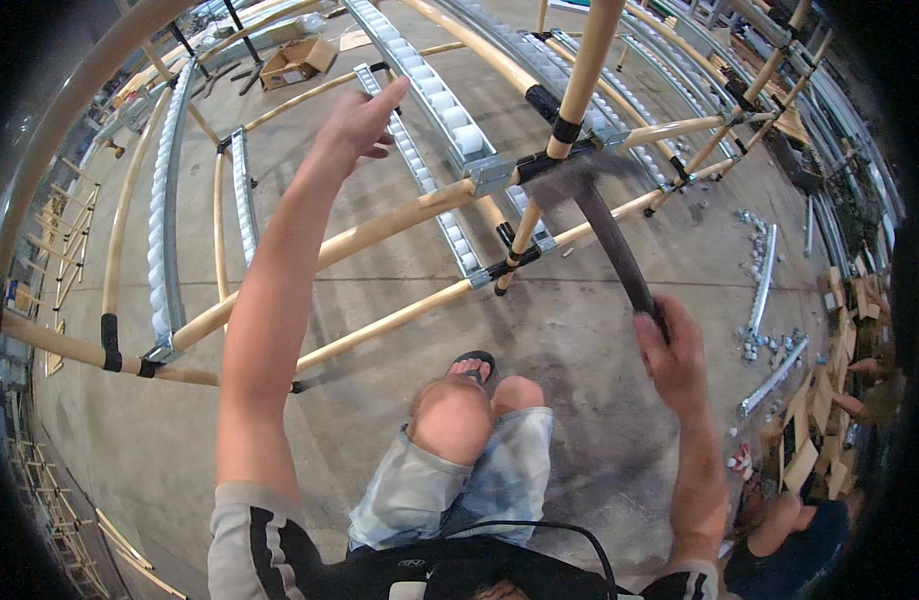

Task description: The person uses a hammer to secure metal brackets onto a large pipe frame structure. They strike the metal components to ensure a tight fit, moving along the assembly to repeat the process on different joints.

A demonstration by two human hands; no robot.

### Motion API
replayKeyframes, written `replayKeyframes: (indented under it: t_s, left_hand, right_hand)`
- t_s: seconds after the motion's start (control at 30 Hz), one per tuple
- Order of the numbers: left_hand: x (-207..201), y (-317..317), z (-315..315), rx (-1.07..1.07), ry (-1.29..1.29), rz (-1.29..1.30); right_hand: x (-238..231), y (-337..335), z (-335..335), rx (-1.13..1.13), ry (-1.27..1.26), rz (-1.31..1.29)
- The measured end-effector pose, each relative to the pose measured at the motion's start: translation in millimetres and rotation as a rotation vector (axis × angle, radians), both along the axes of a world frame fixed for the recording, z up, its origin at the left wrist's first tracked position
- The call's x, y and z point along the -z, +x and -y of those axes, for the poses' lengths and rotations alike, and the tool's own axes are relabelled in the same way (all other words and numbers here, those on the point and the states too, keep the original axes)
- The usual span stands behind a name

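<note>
My right hand [675, 355] is closed around the lower end of a dark-handled hammer [612, 238]. The hammer's head is smeared by motion and shows in front of the black joint [536, 168] where beige pipes of a rack meet. Close to that joint, a metal bracket [493, 175] seats the end of a roller track [430, 85] with white rollers on the beige crossbar [395, 220]. My left hand [360, 128] reaches over the crossbar beside this track, its fingers apart and nothing visible in them. Whether its fingertips touch the track I cannot tell.
Another roller track [165, 210] runs along the rack's left side. A lower beige pipe [380, 325] crosses ahead of my knees. An open cardboard box [298, 62] lies beyond the rack. Loose metal strips [765, 290] lie on the right floor, near another person [795, 545].
</note>
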State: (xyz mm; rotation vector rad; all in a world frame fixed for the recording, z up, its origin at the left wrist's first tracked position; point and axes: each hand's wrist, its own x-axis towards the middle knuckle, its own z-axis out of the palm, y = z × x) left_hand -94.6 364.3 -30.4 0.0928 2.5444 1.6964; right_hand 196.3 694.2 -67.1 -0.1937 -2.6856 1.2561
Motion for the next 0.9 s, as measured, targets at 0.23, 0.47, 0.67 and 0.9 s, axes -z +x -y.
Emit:
replayKeyframes:
  t_s: [0.23, 0.47, 0.67, 0.9]
  left_hand:
    - [42.2, -39.8, -48.9, 0.044, 0.484, 0.39]
    - [42.0, -12.2, -47.9, 0.058, 0.459, 0.219]
    - [45.2, -21.1, -42.6, 0.102, 0.43, 0.181]
    - [43.7, -14.9, -45.9, 0.182, 0.554, 0.187]
  right_hand:
    - [-65.9, -96.6, 40.9, -0.155, 0.092, 0.049]
    - [-96.6, -88.7, 36.1, -0.254, 0.241, 0.171]
    - [-107.9, -87.7, 45.6, -0.286, 0.407, 0.205]
    - [-136.3, -99.9, 70.7, -0.07, 0.313, 0.361]
